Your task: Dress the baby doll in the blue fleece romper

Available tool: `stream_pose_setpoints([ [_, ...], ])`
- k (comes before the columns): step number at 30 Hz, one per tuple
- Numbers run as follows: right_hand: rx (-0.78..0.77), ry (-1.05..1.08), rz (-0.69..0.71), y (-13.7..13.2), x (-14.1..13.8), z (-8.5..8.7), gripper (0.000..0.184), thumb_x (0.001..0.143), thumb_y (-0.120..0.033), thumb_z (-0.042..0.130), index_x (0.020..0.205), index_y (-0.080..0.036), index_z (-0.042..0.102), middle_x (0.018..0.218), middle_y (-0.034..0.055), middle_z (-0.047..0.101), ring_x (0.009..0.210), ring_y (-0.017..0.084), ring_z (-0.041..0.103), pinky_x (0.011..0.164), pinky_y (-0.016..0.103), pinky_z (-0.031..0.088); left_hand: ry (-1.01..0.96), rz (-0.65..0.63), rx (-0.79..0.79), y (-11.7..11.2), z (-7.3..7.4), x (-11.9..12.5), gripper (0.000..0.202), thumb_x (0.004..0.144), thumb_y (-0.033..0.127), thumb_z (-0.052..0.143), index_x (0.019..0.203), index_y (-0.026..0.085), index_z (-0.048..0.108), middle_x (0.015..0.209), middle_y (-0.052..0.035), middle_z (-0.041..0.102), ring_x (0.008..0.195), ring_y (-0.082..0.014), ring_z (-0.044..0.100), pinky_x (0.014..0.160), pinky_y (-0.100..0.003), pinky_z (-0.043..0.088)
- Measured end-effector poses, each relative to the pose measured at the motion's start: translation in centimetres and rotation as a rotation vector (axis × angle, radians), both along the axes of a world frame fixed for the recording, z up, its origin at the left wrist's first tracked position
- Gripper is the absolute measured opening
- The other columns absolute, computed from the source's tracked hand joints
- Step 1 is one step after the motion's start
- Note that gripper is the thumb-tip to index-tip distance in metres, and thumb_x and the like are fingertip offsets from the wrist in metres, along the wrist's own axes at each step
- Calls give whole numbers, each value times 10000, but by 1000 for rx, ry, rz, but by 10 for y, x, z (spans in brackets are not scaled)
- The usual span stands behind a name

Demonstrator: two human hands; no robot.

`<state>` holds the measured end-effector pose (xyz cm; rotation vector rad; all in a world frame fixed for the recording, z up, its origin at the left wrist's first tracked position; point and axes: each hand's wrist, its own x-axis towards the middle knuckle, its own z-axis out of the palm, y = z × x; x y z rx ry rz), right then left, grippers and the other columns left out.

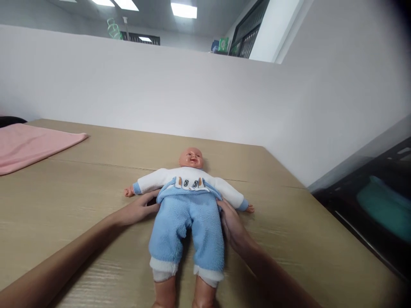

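A baby doll (193, 158) lies on its back on the wooden table, head toward the wall and arms spread. It wears a white top (156, 179) with blue cuffs and fluffy blue pants (189, 209) with white hems. A face patch with two eyes sits at the waist. My left hand (141, 208) is at the left side of the pants' waist, its fingertips tucked behind the fabric. On the opposite side, my right hand (229, 218) touches the waist, fingers partly hidden by the pants. Whether either hand pinches the fabric is hidden.
A pink cloth (35, 143) lies on the table (105, 149) at the far left. A white partition (144, 85) rises behind the table. At the right, beyond the table's edge, there is a dark object with a teal item (385, 205) in it.
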<state>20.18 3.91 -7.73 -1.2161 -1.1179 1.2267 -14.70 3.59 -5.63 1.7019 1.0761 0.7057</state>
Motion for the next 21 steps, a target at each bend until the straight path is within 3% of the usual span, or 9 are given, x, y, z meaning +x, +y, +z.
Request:
stream_pose_setpoints([
  [2, -105, 232, -35, -2, -5, -4, 445, 821, -571, 824, 1164, -289, 847, 1297, 50, 868, 1387, 358, 715, 1300, 476, 487, -97, 51, -64, -2, -3, 3, 629, 998, 669, 728, 1546, 362, 733, 1756, -22, 591, 1690, -430, 438, 1423, -592, 299],
  [6, -186, 318, -72, -3, -9, -8, 518, 772, -596, 886, 1192, -295, 855, 1342, 36, 868, 1460, 346, 691, 1365, 484, 441, -309, 186, -153, -4, -17, 12, 563, 991, 638, 779, 1475, 350, 784, 1747, -28, 603, 1725, -393, 388, 1445, -550, 247],
  [12, -241, 292, -3, -5, -7, -3, 436, 882, -649, 806, 1107, -281, 871, 1202, 113, 896, 1371, 390, 758, 1191, 516, 617, -705, 297, -383, -6, -31, 35, 609, 960, 560, 862, 1493, 290, 744, 1547, -113, 767, 1527, -409, 641, 1240, -540, 544],
  [17, -241, 365, -19, -8, -9, 1, 470, 898, -660, 802, 1197, -305, 871, 1261, 87, 884, 1394, 394, 739, 1178, 544, 622, -809, 276, -438, -7, -28, 44, 574, 1011, 587, 786, 1476, 254, 746, 1497, -121, 793, 1486, -404, 673, 1227, -527, 548],
  [21, -306, 391, 33, -6, -11, -3, 599, 882, -767, 776, 1199, -268, 879, 1244, 158, 877, 1365, 438, 747, 1137, 591, 631, -869, 233, -492, -3, -28, 45, 582, 993, 616, 772, 1417, 219, 776, 1450, -140, 812, 1471, -426, 680, 1253, -549, 528],
])
